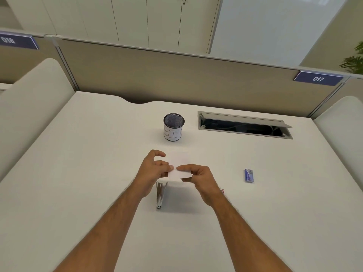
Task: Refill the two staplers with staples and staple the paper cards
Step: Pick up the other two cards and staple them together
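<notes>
Both my hands hold a small white paper card (179, 173) just above the white desk (82, 154). My left hand (154, 169) pinches its left edge, my right hand (198, 179) pinches its right side between thumb and forefinger. More white cards (179, 158) lie flat on the desk just beyond. A silver stapler (160, 195) lies below my left hand, its arm hinged wide. A sliver of something red (222, 191) shows behind my right wrist; I cannot tell what it is. A small blue staple box (249, 175) lies to the right.
A black mesh cup (173, 127) with a white label stands behind the cards. A cable hatch (244, 125) with its lid raised is set into the desk at the back right. Partition walls (176, 79) close off the desk's far side and both flanks.
</notes>
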